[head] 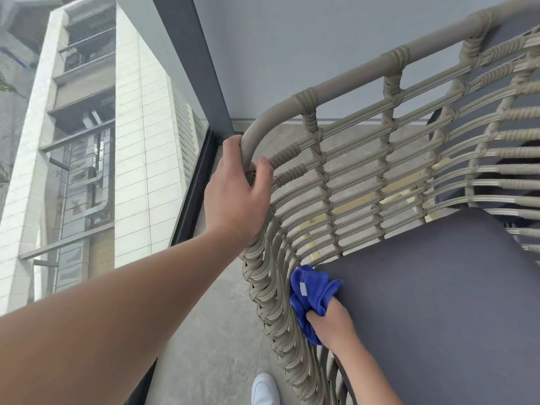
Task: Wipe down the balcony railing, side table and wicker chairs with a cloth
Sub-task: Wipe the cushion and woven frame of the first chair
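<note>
While a white shoe (265,388) showed at the near edge on the grey floor tiles (216,325), the right hand (331,324) sat just beyond it, low at the near left corner of the wicker chair (350,182). Its fingers were curled tight round a bunched blue cloth (311,293), and the cloth was pressed into the gap between the woven side of the chair and the edge of the dark grey seat cushion (444,302). A small white label showed on the cloth. The cushion filled the near right of the view and lay flat on the seat.

Farther up and to the left, the left hand (236,194) gripped the round top rail (365,74) of the chair where it bends down at the corner; the fingers were wrapped over the rail and the thumb lay against the woven bands on the inner side. The bare forearm ran from the near left edge to that hand.

Beyond the hand, the rail ran off to the far right, with upright wrapped posts and rows of horizontal bands under it. Through the gaps, floor tiles and some pale wooden slats could be seen.

To the left stood a glass balcony panel (117,171) in a dark frame (198,182), and through it a tall pale building (140,112) was visible. A plain grey wall (292,39) rose behind the chair.
</note>
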Tool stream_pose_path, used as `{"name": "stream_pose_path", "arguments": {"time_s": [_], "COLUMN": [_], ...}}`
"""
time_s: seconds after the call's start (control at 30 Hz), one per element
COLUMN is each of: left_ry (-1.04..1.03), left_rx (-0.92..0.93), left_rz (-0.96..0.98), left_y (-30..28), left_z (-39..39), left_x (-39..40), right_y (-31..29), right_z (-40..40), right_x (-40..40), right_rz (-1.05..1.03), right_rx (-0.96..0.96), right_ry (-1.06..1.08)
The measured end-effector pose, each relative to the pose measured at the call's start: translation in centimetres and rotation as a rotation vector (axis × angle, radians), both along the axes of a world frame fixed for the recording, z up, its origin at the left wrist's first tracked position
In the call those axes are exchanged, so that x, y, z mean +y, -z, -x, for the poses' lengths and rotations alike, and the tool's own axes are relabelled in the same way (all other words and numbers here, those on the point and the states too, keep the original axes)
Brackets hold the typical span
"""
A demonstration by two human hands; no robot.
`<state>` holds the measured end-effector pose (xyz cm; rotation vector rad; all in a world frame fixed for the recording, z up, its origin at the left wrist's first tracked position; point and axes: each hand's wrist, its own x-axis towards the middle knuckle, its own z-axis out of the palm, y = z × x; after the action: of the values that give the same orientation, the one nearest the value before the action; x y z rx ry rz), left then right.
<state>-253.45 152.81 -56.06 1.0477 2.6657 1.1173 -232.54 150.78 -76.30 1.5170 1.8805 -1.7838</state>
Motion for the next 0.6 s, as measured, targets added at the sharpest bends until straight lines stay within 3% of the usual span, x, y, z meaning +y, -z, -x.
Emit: {"name": "stream_pose_path", "arguments": {"time_s": [0.17, 0.3, 0.47, 0.6], "left_ry": [0.000, -0.001, -0.006, -0.006], "left_rx": [-0.007, -0.014, -0.018, -0.024], "left_rz": [0.005, 0.017, 0.008, -0.004], "left_y": [-0.2, -0.2, -0.4, -0.5], "left_z": [0.1, 0.1, 0.1, 0.0], "left_x": [0.1, 0.0, 0.0, 0.0], "right_y": [-2.6, -8.0, -15.1, -15.3], "right_z": [1.4, 3.6, 6.2, 7.9], "right_x": [0.9, 2.7, 4.2, 3.9], "right_rz": [0.054, -0.053, -0.153, -0.109], "right_rx": [0.125, 0.303, 0.601, 0.619], "right_ry": [0.259, 0.378, 0.436, 0.352]}}
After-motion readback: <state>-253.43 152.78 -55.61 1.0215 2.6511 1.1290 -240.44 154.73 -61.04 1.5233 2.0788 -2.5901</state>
